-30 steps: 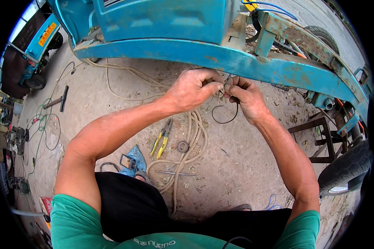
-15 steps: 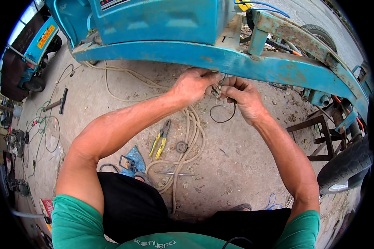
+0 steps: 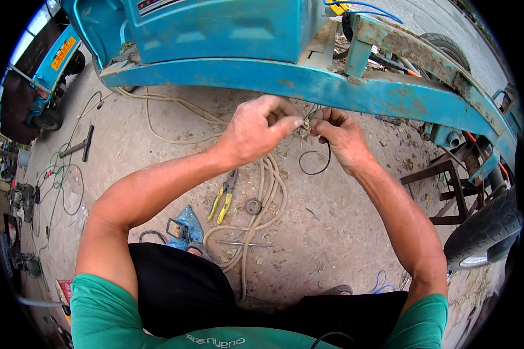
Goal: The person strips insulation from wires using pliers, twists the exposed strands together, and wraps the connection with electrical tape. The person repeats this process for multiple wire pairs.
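Note:
Below the blue frame beam (image 3: 233, 75), my right hand (image 3: 342, 136) is closed in a pinch on a thin black wire (image 3: 314, 173). The wire hangs in a loop beneath those fingers. Close by on the left, my left hand (image 3: 262, 128) has its fingers loosely curled and its thumb apart from them, with nothing visible in its grasp. The thumb tip points toward the small wire ends between the hands, and whether it touches them is unclear. These ends are too small to make out well.
On the ground lie yellow-handled pliers (image 3: 223, 198), a beige hose (image 3: 262, 215), a small dark ring (image 3: 253, 206), a thin metal rod (image 3: 244, 244) and a hammer (image 3: 87, 143). A rusty metal stand (image 3: 448, 186) and a tyre (image 3: 486, 232) stand at right.
My left hand has drawn back to the left, its thumb and fingers parting from the pinch at the wires. My right hand keeps its pinch in nearly the same place.

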### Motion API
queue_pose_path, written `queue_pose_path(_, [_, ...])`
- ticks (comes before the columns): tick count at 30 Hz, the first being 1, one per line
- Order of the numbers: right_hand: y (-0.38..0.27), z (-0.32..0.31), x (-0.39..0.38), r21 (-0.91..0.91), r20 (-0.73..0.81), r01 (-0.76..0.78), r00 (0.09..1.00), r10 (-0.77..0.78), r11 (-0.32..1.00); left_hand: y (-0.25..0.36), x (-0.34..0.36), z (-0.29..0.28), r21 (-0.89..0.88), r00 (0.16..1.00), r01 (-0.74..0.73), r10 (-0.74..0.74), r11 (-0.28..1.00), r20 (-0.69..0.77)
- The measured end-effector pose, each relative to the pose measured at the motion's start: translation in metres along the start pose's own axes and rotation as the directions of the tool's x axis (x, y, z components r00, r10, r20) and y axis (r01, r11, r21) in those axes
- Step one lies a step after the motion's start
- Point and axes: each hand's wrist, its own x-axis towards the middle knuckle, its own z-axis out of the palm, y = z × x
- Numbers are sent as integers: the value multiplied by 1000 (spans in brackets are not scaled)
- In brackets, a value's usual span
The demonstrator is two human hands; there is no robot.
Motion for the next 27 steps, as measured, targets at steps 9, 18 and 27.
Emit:
queue_pose_path(9, [0,5,2,16,21,8,1000,-9,1000,-10,-2,9,223,995,-103,103,969,10])
queue_pose_path(18, [-3,6,1,24,3,1,1000,-1,1000,-8,15,17,-75,961,274,-270,959,52])
queue_pose_path(27, [0,4,1,50,28,38,999,-40,998,-28,19,27,-195,949,315,-315,929,33])
